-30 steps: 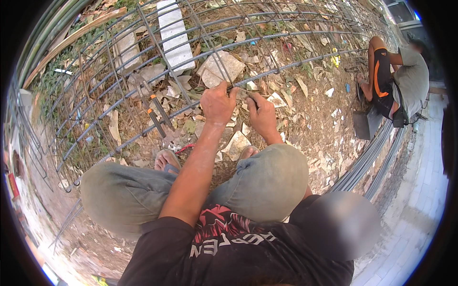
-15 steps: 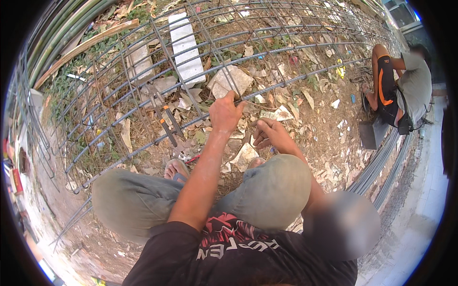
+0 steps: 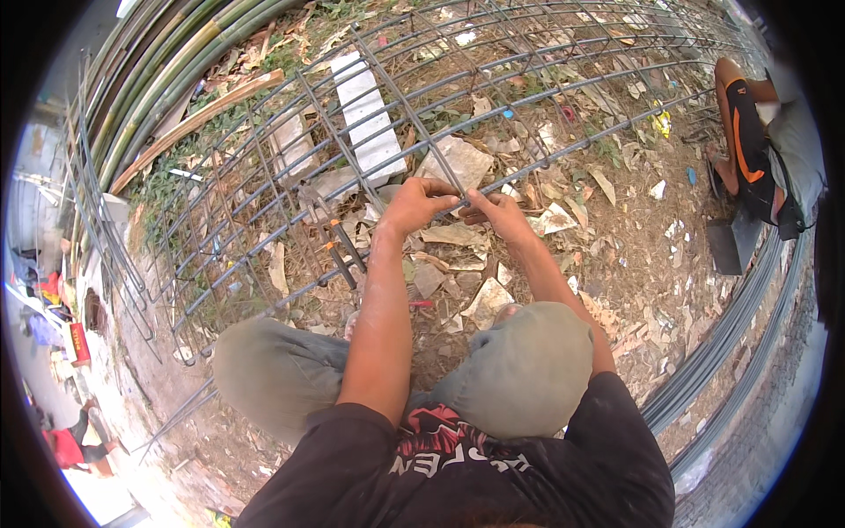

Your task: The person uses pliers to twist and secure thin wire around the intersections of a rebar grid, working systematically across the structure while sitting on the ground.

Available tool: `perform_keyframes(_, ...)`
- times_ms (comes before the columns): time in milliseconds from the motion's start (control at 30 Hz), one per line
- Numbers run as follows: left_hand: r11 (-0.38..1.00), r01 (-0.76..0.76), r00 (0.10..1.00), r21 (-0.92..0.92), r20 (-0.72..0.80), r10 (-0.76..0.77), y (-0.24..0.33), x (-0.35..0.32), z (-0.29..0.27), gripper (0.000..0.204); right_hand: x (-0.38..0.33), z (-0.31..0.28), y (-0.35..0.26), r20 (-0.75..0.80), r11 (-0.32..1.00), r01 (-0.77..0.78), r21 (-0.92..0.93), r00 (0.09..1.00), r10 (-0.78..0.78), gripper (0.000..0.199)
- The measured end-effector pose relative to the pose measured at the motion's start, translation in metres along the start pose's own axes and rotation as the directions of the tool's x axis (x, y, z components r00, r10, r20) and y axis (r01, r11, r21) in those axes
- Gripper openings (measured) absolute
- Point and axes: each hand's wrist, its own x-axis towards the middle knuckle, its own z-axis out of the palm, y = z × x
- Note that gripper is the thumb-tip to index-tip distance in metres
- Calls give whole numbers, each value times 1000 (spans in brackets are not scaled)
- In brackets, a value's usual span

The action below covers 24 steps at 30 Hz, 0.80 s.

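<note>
I squat over a large grid of steel bars that lies on littered ground. My left hand curls its fingers over one long bar at a crossing. My right hand is right beside it, fingertips pinched on the same bar at that crossing, the two hands almost touching. Whether a thin wire is between the fingers is too small to tell. A pair of pliers with dark and orange handles rests on the grid just left of my left forearm.
A white slab and paper scraps lie under the grid. Bundles of long bars run along the right, bamboo poles along the upper left. Another person squats at the far right.
My right hand, lower and apart half a second ago, has come back up beside my left hand at the crossing. My left hand stays on the bar.
</note>
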Motion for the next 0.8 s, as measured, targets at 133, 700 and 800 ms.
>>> perform_keyframes(133,895,248,935,-370,-150,-321,8,10,5,56,6,1,0,4,997,0,-74,1000,1,58)
perform_keyframes(700,863,251,930,-439,-140,-341,8,27,26,62,7,9,-1,-98,993,-8,122,995,21,40)
perform_keyframes(800,879,259,925,-399,-158,-344,15,32,30,62,7,3,-4,-90,994,21,109,996,-11,42)
